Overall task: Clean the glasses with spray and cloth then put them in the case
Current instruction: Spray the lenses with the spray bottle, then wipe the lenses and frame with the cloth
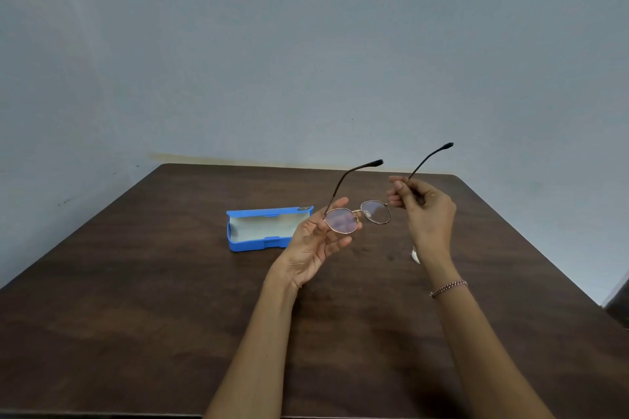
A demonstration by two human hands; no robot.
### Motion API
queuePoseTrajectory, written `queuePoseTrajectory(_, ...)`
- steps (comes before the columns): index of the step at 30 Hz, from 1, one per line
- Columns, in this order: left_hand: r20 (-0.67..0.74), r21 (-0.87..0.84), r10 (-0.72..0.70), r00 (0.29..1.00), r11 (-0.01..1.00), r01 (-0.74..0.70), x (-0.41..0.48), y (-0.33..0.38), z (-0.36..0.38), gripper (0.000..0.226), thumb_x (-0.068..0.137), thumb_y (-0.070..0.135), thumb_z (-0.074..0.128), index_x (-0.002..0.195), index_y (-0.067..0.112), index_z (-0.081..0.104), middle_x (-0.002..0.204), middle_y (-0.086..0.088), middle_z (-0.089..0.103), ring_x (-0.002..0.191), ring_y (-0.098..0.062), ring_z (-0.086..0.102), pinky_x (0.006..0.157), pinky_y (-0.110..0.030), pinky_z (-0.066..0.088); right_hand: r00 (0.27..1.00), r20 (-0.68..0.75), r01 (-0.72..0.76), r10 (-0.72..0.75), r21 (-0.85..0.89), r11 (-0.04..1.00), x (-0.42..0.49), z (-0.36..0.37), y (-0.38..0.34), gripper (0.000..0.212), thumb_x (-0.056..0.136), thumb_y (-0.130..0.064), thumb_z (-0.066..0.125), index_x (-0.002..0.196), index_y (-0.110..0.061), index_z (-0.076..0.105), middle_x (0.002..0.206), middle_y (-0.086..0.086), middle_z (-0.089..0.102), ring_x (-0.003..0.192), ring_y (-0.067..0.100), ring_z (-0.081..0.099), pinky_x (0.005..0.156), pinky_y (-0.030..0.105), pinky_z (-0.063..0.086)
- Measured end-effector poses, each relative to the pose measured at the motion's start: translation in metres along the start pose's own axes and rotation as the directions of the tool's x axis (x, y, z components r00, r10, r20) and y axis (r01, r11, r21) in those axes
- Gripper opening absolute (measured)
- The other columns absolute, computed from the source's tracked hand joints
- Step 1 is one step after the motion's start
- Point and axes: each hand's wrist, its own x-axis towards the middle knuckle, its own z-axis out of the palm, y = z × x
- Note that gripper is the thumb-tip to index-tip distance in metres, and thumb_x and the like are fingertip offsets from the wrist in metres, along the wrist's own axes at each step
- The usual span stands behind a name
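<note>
A dark brown wooden surface (pixel 170 316) stands against a plain pale blue-grey wall (pixel 306 44). The blue case (pixel 258 242) lies open on it, showing its pale lining. Just right of the case, the glasses (pixel 376 211) are held above the surface, temples unfolded. The right hand (pixel 425 207) pinches one temple; the left hand (pixel 313 241) is relaxed, palm up, its straight fingers behind the lens nearer the case.

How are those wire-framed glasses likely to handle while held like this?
Probably light: the right hand pinches just one temple of the glasses. The thin wire temples likely flex, so the left hand by a lens seems wise. Lenses probably smudge and scratch easily.
</note>
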Motion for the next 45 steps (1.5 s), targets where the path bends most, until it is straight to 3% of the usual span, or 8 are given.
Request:
queuePoseTrajectory(11, 0.023, -0.169, -0.005, 1.0, 0.986, 0.009, 0.0, -0.001, -0.005, 0.089, 0.039, 0.035, 0.092, 0.117, 0.011, 0.056, 0.1, -0.019, 0.07, 0.082, -0.024, 0.072, 0.059, -0.025, 0.059, 0.999, -0.049, 0.023, -0.021, 0.036, 0.999, -0.004, 0.013, -0.005, 0.014, 0.092, -0.015, 0.058, 0.098, -0.01, 0.07, 0.073, -0.001, 0.067, 0.06, -0.007, 0.061, 0.063, 0.001, 0.041)
queuePoseTrajectory(16, 0.004, -0.223, 0.057, 0.998, 0.973, -0.055, -0.002, 0.006, -0.011, 0.086, 0.035, 0.033, 0.094, 0.111, 0.012, 0.06, 0.097, -0.018, 0.07, 0.076, -0.021, 0.071, 0.055, -0.022, 0.058, 0.999, 0.048, -0.019, 0.011, 0.173, 0.985, -0.009, 0.017, -0.003, 0.028, 0.089, -0.016, 0.063, 0.116, -0.014, 0.061, 0.085, -0.002, 0.068, 0.069, 0.003, 0.065, 0.074, 0.014, 0.052)
queuePoseTrajectory(20, -0.011, -0.226, 0.175, 0.984, 0.959, -0.173, -0.005, 0.019, -0.029, 0.07, 0.037, 0.038, 0.091, 0.102, 0.018, 0.072, 0.101, -0.016, 0.07, 0.078, -0.017, 0.071, 0.061, -0.02, 0.058, 0.991, 0.129, -0.028, 0.032, -0.034, 0.999, -0.029, 0.025, 0.013, 0.022, 0.086, -0.015, 0.066, 0.108, -0.018, 0.065, 0.096, -0.001, 0.067, 0.073, 0.004, 0.062, 0.071, 0.02, 0.054)
queuePoseTrajectory(25, -0.067, -0.226, 0.247, 0.967, 0.94, -0.256, -0.009, 0.028, -0.042, 0.068, 0.039, 0.038, 0.091, 0.101, 0.018, 0.073, 0.101, -0.014, 0.07, 0.083, -0.017, 0.071, 0.066, -0.021, 0.057, 0.777, 0.628, 0.304, -0.039, -0.32, 0.898, -0.062, 0.06, 0.022, 0.021, 0.081, -0.011, 0.071, 0.102, -0.009, 0.072, 0.097, 0.006, 0.068, 0.079, 0.007, 0.059, 0.073, 0.004, 0.039)
queuePoseTrajectory(30, -0.123, -0.219, 0.251, 0.96, 0.937, -0.273, -0.01, 0.028, -0.044, 0.073, 0.035, 0.04, 0.091, 0.102, 0.018, 0.072, 0.103, -0.014, 0.071, 0.08, -0.016, 0.071, 0.063, -0.021, 0.057, 0.537, 0.84, 0.579, -0.078, -0.3, 0.758, -0.083, 0.094, 0.026, 0.023, 0.082, -0.015, 0.068, 0.103, -0.007, 0.07, 0.107, 0.006, 0.066, 0.097, 0.02, 0.06, 0.086, 0.033, 0.049)
queuePoseTrajectory(36, -0.133, -0.222, 0.205, 0.97, 0.948, -0.23, -0.009, 0.025, -0.039, 0.09, 0.033, 0.039, 0.093, 0.112, 0.015, 0.058, 0.104, -0.014, 0.071, 0.081, -0.018, 0.072, 0.061, -0.021, 0.057, 0.514, 0.853, 0.761, -0.092, -0.404, 0.508, -0.085, 0.112, 0.04, 0.019, 0.087, -0.005, 0.059, 0.105, -0.001, 0.063, 0.11, 0.013, 0.059, 0.099, 0.029, 0.057, 0.08, 0.036, 0.048)
queuePoseTrajectory(41, -0.139, -0.158, 0.179, 0.974, 0.967, -0.201, -0.003, 0.017, -0.035, 0.087, 0.036, 0.041, 0.092, 0.112, 0.015, 0.06, 0.105, -0.014, 0.07, 0.085, -0.02, 0.071, 0.066, -0.022, 0.057, 0.495, 0.866, 0.695, -0.079, -0.34, 0.634, -0.058, 0.084, 0.038, 0.019, 0.087, -0.018, 0.062, 0.1, -0.006, 0.068, 0.098, 0.01, 0.067, 0.088, 0.024, 0.062, 0.076, 0.033, 0.049)
queuePoseTrajectory(45, -0.175, -0.103, 0.164, 0.971, 0.978, -0.184, 0.005, 0.01, -0.03, 0.091, 0.032, 0.042, 0.093, 0.112, 0.015, 0.06, 0.101, -0.011, 0.072, 0.085, -0.02, 0.071, 0.065, -0.02, 0.057, 0.698, 0.712, 0.28, -0.075, -0.175, 0.944, -0.029, 0.026, 0.033, 0.013, 0.077, -0.007, 0.074, 0.086, -0.016, 0.072, 0.077, -0.005, 0.068, 0.07, 0.005, 0.061, 0.066, 0.018, 0.049)
